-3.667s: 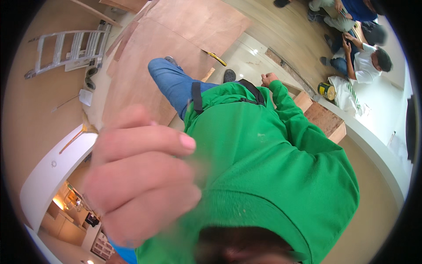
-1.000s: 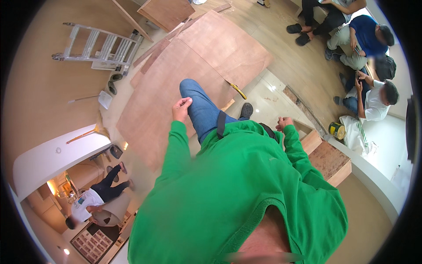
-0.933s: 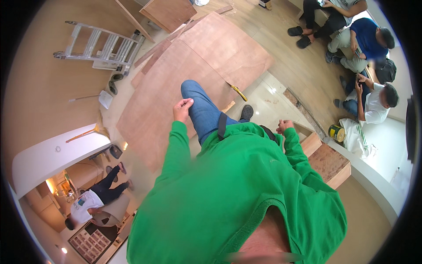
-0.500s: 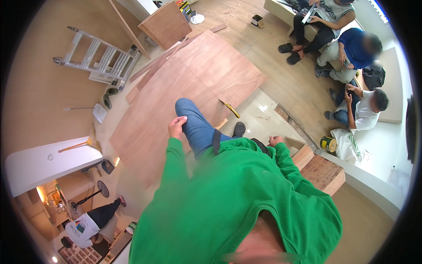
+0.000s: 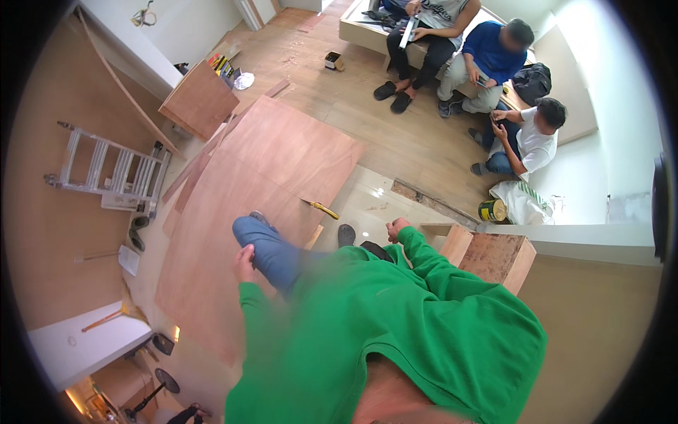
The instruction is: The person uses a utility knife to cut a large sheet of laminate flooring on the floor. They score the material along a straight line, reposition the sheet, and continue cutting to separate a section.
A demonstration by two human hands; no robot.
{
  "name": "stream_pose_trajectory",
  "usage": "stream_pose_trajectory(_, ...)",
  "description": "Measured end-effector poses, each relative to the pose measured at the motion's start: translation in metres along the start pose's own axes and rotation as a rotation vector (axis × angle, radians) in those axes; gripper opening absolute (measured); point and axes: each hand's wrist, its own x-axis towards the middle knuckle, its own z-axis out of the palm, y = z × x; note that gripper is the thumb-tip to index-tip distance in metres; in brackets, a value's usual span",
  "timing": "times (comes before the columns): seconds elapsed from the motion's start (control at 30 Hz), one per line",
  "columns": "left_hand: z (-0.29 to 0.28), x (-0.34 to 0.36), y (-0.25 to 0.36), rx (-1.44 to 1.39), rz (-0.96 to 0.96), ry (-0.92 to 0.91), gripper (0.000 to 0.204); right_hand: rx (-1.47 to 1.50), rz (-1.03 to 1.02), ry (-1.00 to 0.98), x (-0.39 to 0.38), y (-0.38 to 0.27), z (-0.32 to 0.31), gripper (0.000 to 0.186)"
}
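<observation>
Floor's [image 5: 304, 78] got ply [image 5: 201, 261], probably stiff, grab edges; left hand [image 5: 244, 263] above it, right hand [image 5: 397, 230] past it, fingers curled, can't tell if holding.

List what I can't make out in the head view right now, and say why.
Left hand, head view: too small to tell whether it holds anything.
Right hand, head view: its curled shape hides the palm.
White sack, head view: its own sides hide any contents.
Person at lower left, head view: the lower edge cuts off most of the body.
Green sweatshirt, head view: blur smears its left side.
</observation>
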Motion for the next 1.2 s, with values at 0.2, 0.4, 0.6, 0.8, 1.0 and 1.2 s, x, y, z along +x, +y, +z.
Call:
stream_pose_trajectory(0.2,0.004,0.007,0.003,0.012,0.003,-0.007,0.032,-0.215,-0.052,0.015,0.0,0.006,0.008,0.047)
stream_pose_trajectory(0.4,0.009,0.016,0.007,0.032,0.031,-0.038,0.03,-0.202,-0.146,0.078,0.021,0.046,0.028,0.047)
stream_pose_trajectory(0.6,0.019,0.008,0.018,0.019,0.017,-0.02,0.029,-0.147,-0.123,0.082,0.032,0.068,0.035,0.047)
stream_pose_trajectory(0.8,0.018,0.014,0.015,0.005,0.047,-0.03,0.027,-0.156,-0.142,0.138,0.018,0.053,0.032,0.043)
stream_pose_trajectory(1.0,0.009,0.014,0.01,0.004,0.021,0.0,0.024,-0.161,-0.136,0.092,0.015,0.039,0.03,0.041)
stream_pose_trajectory(1.2,0.003,0.0,0.009,-0.032,0.013,0.018,0.025,-0.165,-0.122,0.056,0.012,0.03,0.027,0.041)
